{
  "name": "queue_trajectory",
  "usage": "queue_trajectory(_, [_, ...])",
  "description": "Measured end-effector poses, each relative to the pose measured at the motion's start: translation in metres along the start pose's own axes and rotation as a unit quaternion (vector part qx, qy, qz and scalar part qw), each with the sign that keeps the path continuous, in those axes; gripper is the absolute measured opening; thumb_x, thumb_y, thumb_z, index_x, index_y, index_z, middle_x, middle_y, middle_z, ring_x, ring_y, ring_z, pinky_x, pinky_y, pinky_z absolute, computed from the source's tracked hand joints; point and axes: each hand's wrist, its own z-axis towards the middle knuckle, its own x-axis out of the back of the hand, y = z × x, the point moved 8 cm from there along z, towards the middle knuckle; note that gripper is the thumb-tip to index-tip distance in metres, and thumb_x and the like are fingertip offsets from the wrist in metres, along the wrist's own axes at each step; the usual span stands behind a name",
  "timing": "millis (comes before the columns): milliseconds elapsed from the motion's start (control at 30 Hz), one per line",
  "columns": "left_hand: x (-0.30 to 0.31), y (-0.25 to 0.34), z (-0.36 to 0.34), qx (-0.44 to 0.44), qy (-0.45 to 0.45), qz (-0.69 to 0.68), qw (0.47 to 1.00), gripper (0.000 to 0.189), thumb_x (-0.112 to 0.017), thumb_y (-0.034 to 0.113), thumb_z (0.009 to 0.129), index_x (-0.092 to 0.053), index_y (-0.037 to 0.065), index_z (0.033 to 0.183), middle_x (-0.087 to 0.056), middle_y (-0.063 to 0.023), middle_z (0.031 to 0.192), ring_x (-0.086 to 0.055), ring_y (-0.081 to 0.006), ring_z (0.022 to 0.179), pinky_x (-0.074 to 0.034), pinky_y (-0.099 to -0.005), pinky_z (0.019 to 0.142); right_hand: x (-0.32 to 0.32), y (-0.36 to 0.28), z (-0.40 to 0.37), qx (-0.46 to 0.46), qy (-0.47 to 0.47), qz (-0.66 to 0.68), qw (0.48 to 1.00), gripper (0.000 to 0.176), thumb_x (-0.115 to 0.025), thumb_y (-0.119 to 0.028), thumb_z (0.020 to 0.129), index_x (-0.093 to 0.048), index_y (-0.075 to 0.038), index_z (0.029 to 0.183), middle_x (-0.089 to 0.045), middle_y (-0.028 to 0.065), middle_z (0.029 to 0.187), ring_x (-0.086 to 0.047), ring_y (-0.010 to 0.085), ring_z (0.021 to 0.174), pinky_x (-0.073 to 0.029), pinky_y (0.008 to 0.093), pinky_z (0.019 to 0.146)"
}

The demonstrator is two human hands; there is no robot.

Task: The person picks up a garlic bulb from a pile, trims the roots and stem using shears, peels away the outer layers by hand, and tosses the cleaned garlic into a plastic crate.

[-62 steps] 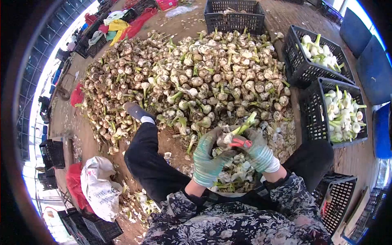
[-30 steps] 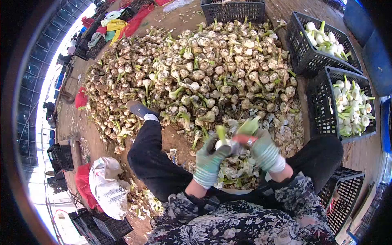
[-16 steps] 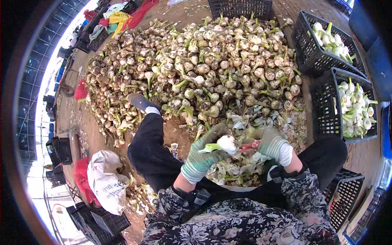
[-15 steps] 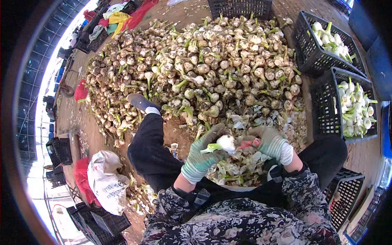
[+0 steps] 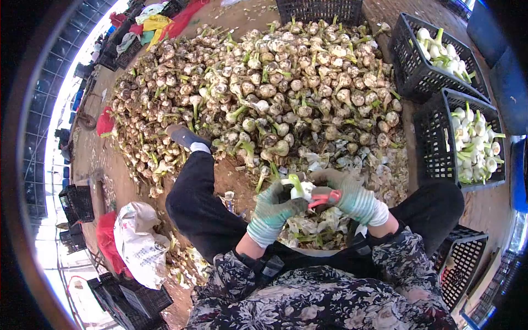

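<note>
Green-gloved left hand (image 5: 272, 208) grips a white garlic bulb (image 5: 301, 190) while the right hand (image 5: 352, 197) squeezes red shears (image 5: 324, 198) against it, mid-trim; a clean cut likely needs a steady hold

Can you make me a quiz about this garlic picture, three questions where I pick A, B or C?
1. Where are the crates of clean white garlic?
A. on the person's right
B. behind the white sack
C. on top of the big heap

2. What colour are the handles of the tool in the right hand?
A. blue
B. red
C. yellow

3. What is the left hand doing?
A. resting open on a knee
B. holding a white garlic bulb
C. gripping a crate

Answers: A, both crates stand at the person's right side; B, red shows between the gloves; B, its gloved fingers wrap the bulb.
</note>
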Motion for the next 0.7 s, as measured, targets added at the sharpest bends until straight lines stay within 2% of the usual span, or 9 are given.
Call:
queue_trajectory(67, [0.009, -0.003, 0.004, -0.019, 0.032, 0.027, 0.999, 0.047, -0.068, 0.001, 0.072, -0.049, 0.0, 0.115, -0.057, -0.0069, 0.104, -0.055, -0.0151, 0.094, -0.046, -0.0276, 0.081, 0.006, 0.003, -0.007, -0.106, 0.023, 0.031, 0.994, 0.032, -0.065, -0.015, 0.077, -0.055, 0.004, 0.101, -0.058, 0.012, 0.097, -0.056, 0.016, 0.083, -0.045, 0.0274, 0.074])
queue_trajectory(200, [0.002, 0.012, 0.005, -0.056, 0.034, 0.138, 0.988, 0.051, -0.066, 0.001, 0.073, -0.046, 0.0, 0.119, -0.055, -0.0083, 0.108, -0.054, -0.0153, 0.095, -0.046, -0.028, 0.083, 0.004, 0.008, -0.01, -0.08, 0.068, 0.028, 0.994, 0.024, -0.065, -0.009, 0.075, -0.056, 0.003, 0.094, -0.06, 0.0103, 0.092, -0.056, 0.0146, 0.078, -0.045, 0.0263, 0.071])
queue_trajectory(333, [-0.013, 0.018, 0.002, -0.037, -0.016, 0.064, 0.997, 0.056, -0.062, -0.003, 0.074, -0.04, 0.001, 0.125, -0.05, -0.0077, 0.114, -0.051, -0.0168, 0.102, -0.044, -0.0302, 0.087, 0.019, 0.031, -0.011, -0.142, 0.109, 0.012, 0.984, 0.016, -0.058, -0.002, 0.076, -0.057, 0.001, 0.092, -0.061, 0.007, 0.087, -0.056, 0.0133, 0.07, -0.047, 0.025, 0.066])
queue_trajectory(467, [0.001, 0.006, 0.012, -0.044, 0.02, 0.03, 0.998, 0.064, -0.06, -0.006, 0.074, -0.032, 0.003, 0.131, -0.048, -0.0086, 0.119, -0.049, -0.0161, 0.105, -0.042, -0.0284, 0.09, 0.012, 0.019, -0.009, -0.057, 0.107, 0.107, 0.987, 0.022, -0.058, -0.003, 0.076, -0.055, 0.0, 0.098, -0.059, 0.0083, 0.094, -0.055, 0.014, 0.084, -0.045, 0.0271, 0.076])
queue_trajectory(500, [-0.006, 0.013, 0.011, -0.15, 0.007, 0.06, 0.987, 0.059, -0.059, 0.001, 0.078, -0.032, 0.003, 0.131, -0.048, -0.0084, 0.121, -0.049, -0.0164, 0.105, -0.041, -0.0284, 0.091, 0.007, 0.011, -0.005, -0.014, 0.107, 0.089, 0.99, 0.025, -0.06, -0.005, 0.076, -0.054, 0.0, 0.101, -0.058, 0.0088, 0.096, -0.054, 0.0143, 0.09, -0.044, 0.0275, 0.08])
queue_trajectory(533, [-0.006, 0.008, 0.013, -0.15, 0.007, 0.061, 0.987, 0.059, -0.059, 0.001, 0.078, -0.032, 0.003, 0.131, -0.048, -0.0084, 0.121, -0.049, -0.0164, 0.105, -0.041, -0.0284, 0.091, 0.003, 0.0, -0.003, 0.03, 0.107, 0.071, 0.991, 0.029, -0.061, -0.007, 0.076, -0.053, 0.0, 0.103, -0.057, 0.0092, 0.099, -0.053, 0.0145, 0.096, -0.042, 0.028, 0.084])
queue_trajectory(600, [0.005, -0.004, 0.019, -0.084, 0.056, -0.159, 0.982, 0.051, -0.055, 0.01, 0.083, -0.035, 0.003, 0.13, -0.046, -0.0089, 0.123, -0.049, -0.018, 0.107, -0.043, -0.0287, 0.088, 0.008, -0.022, -0.008, 0.091, 0.168, 0.062, 0.98, 0.023, -0.056, -0.001, 0.076, -0.053, 0.0, 0.099, -0.059, 0.0121, 0.094, -0.058, 0.0156, 0.084, -0.044, 0.027, 0.078])
queue_trajectory(667, [0.002, -0.003, 0.015, -0.025, 0.08, -0.219, 0.972, 0.045, -0.049, 0.013, 0.085, -0.038, 0.006, 0.128, -0.047, -0.0094, 0.123, -0.051, -0.0196, 0.105, -0.044, -0.0296, 0.086, 0.002, 0.0, -0.004, -0.059, 0.111, 0.202, 0.971, 0.02, -0.059, -0.011, 0.081, -0.053, 0.001, 0.096, -0.06, 0.0115, 0.091, -0.061, 0.0179, 0.078, -0.05, 0.0269, 0.068])
queue_trajectory(700, [-0.002, 0.005, 0.011, -0.04, 0.092, -0.244, 0.964, 0.043, -0.049, 0.011, 0.085, -0.04, 0.007, 0.127, -0.049, -0.0087, 0.119, -0.051, -0.019, 0.103, -0.044, -0.0302, 0.085, 0.025, 0.013, -0.007, -0.077, 0.211, 0.152, 0.962, 0.02, -0.057, -0.014, 0.083, -0.052, 0.001, 0.095, -0.061, 0.0116, 0.089, -0.062, 0.0188, 0.069, -0.051, 0.0277, 0.06])
